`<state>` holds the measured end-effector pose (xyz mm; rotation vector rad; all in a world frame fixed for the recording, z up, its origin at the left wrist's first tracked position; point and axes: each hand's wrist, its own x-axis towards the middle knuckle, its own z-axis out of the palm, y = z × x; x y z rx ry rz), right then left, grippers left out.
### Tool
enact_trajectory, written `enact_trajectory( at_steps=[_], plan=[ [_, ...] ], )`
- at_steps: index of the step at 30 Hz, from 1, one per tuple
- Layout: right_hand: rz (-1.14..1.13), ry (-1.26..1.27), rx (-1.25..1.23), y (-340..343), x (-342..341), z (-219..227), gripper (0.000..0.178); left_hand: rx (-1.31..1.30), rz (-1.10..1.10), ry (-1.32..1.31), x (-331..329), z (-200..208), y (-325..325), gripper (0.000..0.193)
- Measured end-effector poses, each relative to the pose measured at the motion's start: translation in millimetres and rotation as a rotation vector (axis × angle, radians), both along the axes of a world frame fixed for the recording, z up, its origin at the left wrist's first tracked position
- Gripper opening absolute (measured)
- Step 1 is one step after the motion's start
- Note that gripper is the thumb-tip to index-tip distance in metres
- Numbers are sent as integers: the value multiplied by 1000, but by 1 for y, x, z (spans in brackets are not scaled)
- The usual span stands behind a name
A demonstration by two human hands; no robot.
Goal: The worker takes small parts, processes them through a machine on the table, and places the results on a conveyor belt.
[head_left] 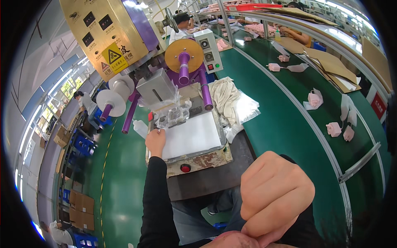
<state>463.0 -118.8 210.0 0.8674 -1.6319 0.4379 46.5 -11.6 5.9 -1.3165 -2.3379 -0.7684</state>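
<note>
My left hand (155, 143), in a black sleeve, rests at the left edge of the white work surface (194, 138) on a press machine's bed. Its fingers are curled, and whatever they may hold is too small to make out. Just beyond it, a clear plastic-wrapped piece (175, 115) lies under the machine's metal head (156, 89). A red button (150, 117) sits at the bed's left corner. My right hand (277, 192) is raised close to the camera, away from the machine, curled into a fist with nothing visible in it.
A purple-and-gold machine body (111, 33) with film rolls (111, 102) towers above the bed. Right of it lie a crumpled cloth (224, 97) and a control box (208, 49). A green conveyor (285, 89) carries pink adapter-like pieces (334, 129). Other people work farther off.
</note>
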Motion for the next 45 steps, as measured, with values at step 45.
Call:
enact_trajectory(
  at_steps=[45],
  plan=[
    [168,-515,-436,-17,28,5,12,-2,-8,-32,-5,-2,0,39]
  ],
)
